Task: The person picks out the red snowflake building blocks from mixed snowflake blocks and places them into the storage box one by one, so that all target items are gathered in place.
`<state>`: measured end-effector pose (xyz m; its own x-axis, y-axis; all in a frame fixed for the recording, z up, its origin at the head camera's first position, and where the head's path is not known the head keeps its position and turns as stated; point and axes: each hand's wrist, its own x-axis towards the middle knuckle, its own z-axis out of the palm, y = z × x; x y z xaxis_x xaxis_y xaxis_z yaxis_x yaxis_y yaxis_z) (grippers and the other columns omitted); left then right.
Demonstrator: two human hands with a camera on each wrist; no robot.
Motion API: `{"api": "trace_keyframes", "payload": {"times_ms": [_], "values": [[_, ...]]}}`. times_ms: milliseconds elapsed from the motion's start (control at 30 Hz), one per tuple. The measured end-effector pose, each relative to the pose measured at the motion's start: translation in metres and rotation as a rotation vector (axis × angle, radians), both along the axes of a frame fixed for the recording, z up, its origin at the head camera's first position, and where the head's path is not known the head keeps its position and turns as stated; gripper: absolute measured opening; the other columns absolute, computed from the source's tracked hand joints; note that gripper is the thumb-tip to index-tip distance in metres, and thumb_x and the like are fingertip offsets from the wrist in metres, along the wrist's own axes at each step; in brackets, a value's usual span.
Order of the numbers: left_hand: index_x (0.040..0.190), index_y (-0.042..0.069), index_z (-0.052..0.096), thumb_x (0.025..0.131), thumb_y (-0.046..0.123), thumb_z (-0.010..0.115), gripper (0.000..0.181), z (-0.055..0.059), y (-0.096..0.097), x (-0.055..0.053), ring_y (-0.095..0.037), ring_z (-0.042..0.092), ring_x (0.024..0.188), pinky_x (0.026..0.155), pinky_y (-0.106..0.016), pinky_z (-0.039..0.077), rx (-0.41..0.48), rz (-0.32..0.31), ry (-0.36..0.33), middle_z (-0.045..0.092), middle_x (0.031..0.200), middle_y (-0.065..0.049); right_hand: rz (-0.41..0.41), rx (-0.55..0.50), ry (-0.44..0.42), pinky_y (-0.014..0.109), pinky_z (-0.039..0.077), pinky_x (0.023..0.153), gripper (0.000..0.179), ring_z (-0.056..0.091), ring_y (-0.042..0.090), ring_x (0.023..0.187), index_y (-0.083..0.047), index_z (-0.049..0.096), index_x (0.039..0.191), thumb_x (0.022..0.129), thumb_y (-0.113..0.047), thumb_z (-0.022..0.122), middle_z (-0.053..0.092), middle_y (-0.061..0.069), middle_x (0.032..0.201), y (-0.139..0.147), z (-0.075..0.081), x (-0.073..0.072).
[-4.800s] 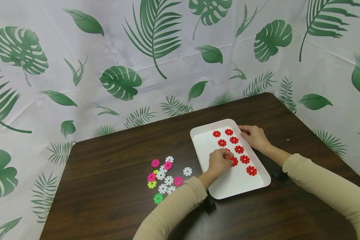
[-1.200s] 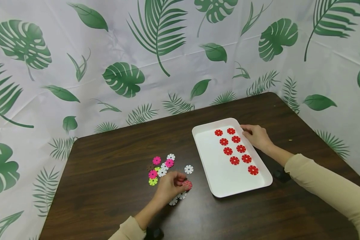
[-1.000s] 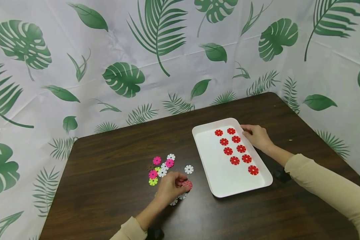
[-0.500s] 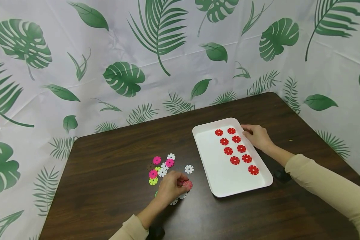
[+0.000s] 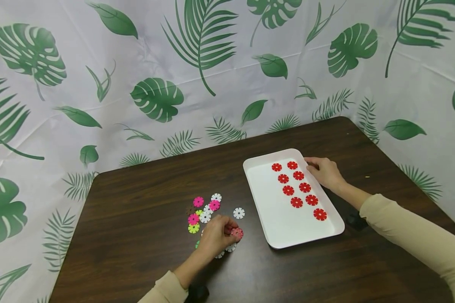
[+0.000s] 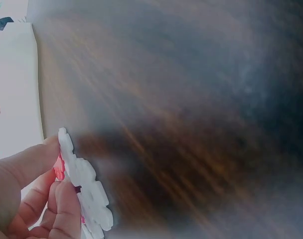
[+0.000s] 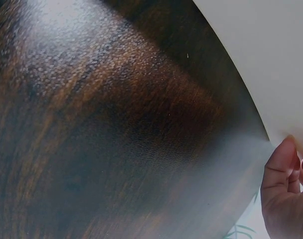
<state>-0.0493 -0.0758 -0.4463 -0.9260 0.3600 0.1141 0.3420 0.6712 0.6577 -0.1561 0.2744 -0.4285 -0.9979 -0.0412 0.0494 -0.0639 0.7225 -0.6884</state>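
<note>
My left hand (image 5: 217, 236) is low over the near side of a loose pile of flower-shaped interlocking discs, pinching a red interlocking disc (image 5: 237, 233) between thumb and fingers. White discs (image 5: 231, 247) lie under and beside the fingers; in the left wrist view white discs (image 6: 94, 191) stand close against the fingertips, with a bit of the red disc (image 6: 59, 168) showing. My right hand (image 5: 326, 172) holds the right rim of a white tray (image 5: 267, 227), its thumb (image 7: 286, 154) on the tray wall. Two rows of red discs (image 5: 305, 187) lie flat in the tray.
On the dark wood table (image 5: 144, 219), pink discs (image 5: 198, 202), yellow discs (image 5: 194, 228), white discs and a dark brown disc (image 5: 190, 210) lie left of the tray. One white disc (image 5: 239, 213) sits apart. A leaf-patterned cloth (image 5: 220, 54) hangs behind.
Since the oldest frame my left hand has left a red disc in the tray, moved left to the pile and pinched another. Over the last second both hands stay nearly still.
</note>
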Motion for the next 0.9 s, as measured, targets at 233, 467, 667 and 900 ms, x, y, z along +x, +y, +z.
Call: {"api": "trace_keyframes", "payload": {"times_ms": [233,467,667,900], "values": [[0.081,0.005,0.066,0.065,0.006,0.084,0.024,-0.0005,0.002,0.0015,-0.016,0.064,0.07,0.061,-0.018,0.05,0.016,-0.011,0.04,0.059,0.078,-0.006,0.005,0.005,-0.001,0.04,0.057,0.07,0.042,0.065,0.036,0.086,0.004,0.047,0.134,0.095,-0.01,0.054,0.055,0.029,0.124,0.0006,-0.0018,-0.0008],[0.084,0.001,0.066,0.066,0.001,0.082,0.024,0.0,0.0052,0.0028,-0.018,0.066,0.072,0.062,-0.017,0.053,0.053,-0.015,0.02,0.059,0.082,-0.01,0.003,0.002,0.007,0.041,0.056,0.071,0.042,0.065,0.037,0.088,0.003,0.047,0.134,0.095,-0.011,0.055,0.055,0.029,0.124,0.0004,-0.0039,-0.0025],[0.083,0.001,0.066,0.065,-0.004,0.081,0.024,-0.0005,0.006,0.002,-0.018,0.065,0.07,0.061,-0.016,0.052,0.084,-0.019,0.024,0.058,0.081,-0.009,0.0,-0.001,-0.006,0.04,0.057,0.07,0.042,0.065,0.037,0.088,0.002,0.047,0.135,0.095,-0.011,0.054,0.055,0.029,0.125,0.0012,-0.004,-0.0024],[0.084,0.001,0.067,0.066,-0.004,0.08,0.023,-0.003,0.0056,0.001,-0.017,0.065,0.07,0.062,-0.015,0.052,0.167,-0.003,-0.051,0.06,0.082,-0.01,0.001,-0.001,-0.005,0.039,0.057,0.069,0.043,0.065,0.037,0.087,0.003,0.046,0.135,0.095,-0.011,0.054,0.055,0.029,0.125,0.0015,-0.0048,-0.0027]]}}
